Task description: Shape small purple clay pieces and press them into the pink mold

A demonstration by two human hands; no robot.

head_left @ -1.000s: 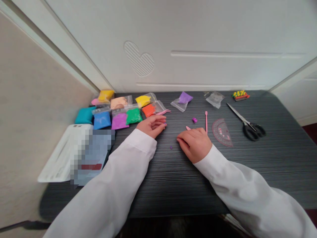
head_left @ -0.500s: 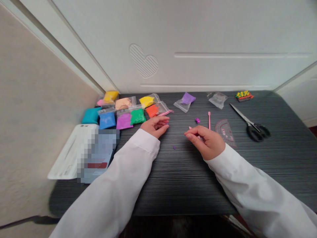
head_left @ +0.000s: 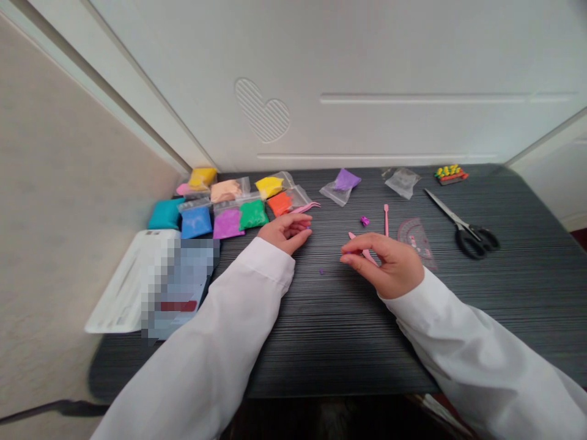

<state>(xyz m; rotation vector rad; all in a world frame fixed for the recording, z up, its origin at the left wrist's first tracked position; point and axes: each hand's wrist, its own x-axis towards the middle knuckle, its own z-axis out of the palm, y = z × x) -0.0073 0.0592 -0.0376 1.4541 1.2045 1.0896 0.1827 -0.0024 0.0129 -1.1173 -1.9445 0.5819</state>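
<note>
My left hand (head_left: 288,233) rests on the dark table with its fingers curled, and a bit of purple clay (head_left: 309,228) shows at its fingertips. Between the thumb and index finger of my right hand (head_left: 387,263) is a tiny piece of purple clay (head_left: 347,252), mostly covered. A pink modelling tool (head_left: 369,256) lies partly hidden behind the right fingers. On the tabletop between the hands sits a small purple crumb (head_left: 321,272). A small magenta clay piece (head_left: 364,220) lies beyond the right hand, near a second pink tool (head_left: 386,219).
Several bags of coloured clay, one of them green (head_left: 254,214), crowd the back left beside pink tweezers (head_left: 306,208). A bag with purple clay (head_left: 347,179) and a clear bag (head_left: 403,183) lie behind. Rightward are a protractor (head_left: 416,237), scissors (head_left: 470,235) and a yellow-orange clay model (head_left: 450,175).
My right thumb and index finger have parted slightly, showing the purple piece between them. More of the pink tool behind that hand is visible. My left hand has hardly moved.
</note>
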